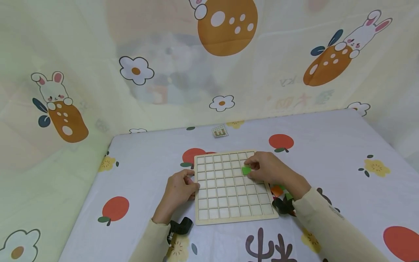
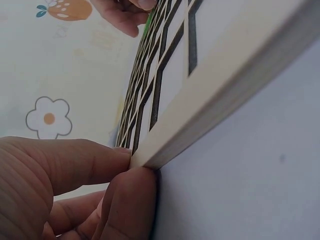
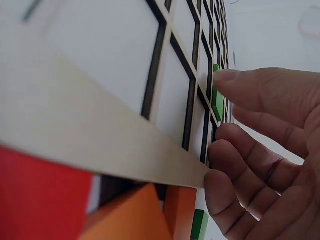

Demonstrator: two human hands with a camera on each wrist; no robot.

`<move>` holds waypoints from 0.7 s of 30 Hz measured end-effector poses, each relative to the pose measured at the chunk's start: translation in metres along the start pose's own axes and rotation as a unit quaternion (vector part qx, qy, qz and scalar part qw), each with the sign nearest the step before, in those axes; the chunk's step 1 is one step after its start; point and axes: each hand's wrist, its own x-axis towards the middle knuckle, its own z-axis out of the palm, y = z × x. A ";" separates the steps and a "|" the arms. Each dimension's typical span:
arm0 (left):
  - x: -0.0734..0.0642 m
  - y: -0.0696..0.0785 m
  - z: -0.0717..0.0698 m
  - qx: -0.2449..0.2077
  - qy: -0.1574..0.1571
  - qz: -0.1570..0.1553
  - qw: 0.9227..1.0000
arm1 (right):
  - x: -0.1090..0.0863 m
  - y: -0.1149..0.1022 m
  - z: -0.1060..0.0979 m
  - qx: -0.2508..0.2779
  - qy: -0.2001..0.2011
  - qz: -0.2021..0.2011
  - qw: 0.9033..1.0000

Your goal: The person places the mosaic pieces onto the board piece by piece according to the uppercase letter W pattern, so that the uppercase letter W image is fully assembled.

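Observation:
A light wooden grid board (image 1: 226, 191) with white square cells lies on the table. My left hand (image 1: 178, 189) pinches its left edge between thumb and fingers, seen close up in the left wrist view, where the board's frame (image 2: 200, 115) runs up to the right. My right hand (image 1: 270, 169) is over the board's upper right part, its thumb and finger at a green square tile (image 1: 246, 170). In the right wrist view a fingertip (image 3: 227, 76) touches that tile (image 3: 217, 100) at the grid, and the other fingers are curled below.
Orange (image 1: 276, 191), green (image 1: 288, 196) and red (image 3: 40, 195) pieces lie beside the board's right edge, partly hidden by the right wrist. Farther back lies a small card with a grid pattern (image 1: 219, 131). A printed cloth (image 1: 150, 156) covers the table; a curtain (image 1: 170, 116) hangs behind.

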 end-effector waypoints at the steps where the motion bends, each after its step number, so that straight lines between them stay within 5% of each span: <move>1: 0.000 0.000 0.001 0.001 0.000 0.000 1.000 | -0.002 0.000 0.000 0.001 0.004 0.002 1.000; 11: 0.000 0.002 0.004 -0.002 -0.006 -0.006 1.000 | -0.029 0.003 -0.008 0.005 0.056 0.034 0.998; 21: -0.001 0.001 0.002 -0.001 0.000 -0.016 1.000 | -0.050 0.028 -0.019 -0.002 0.117 0.048 0.992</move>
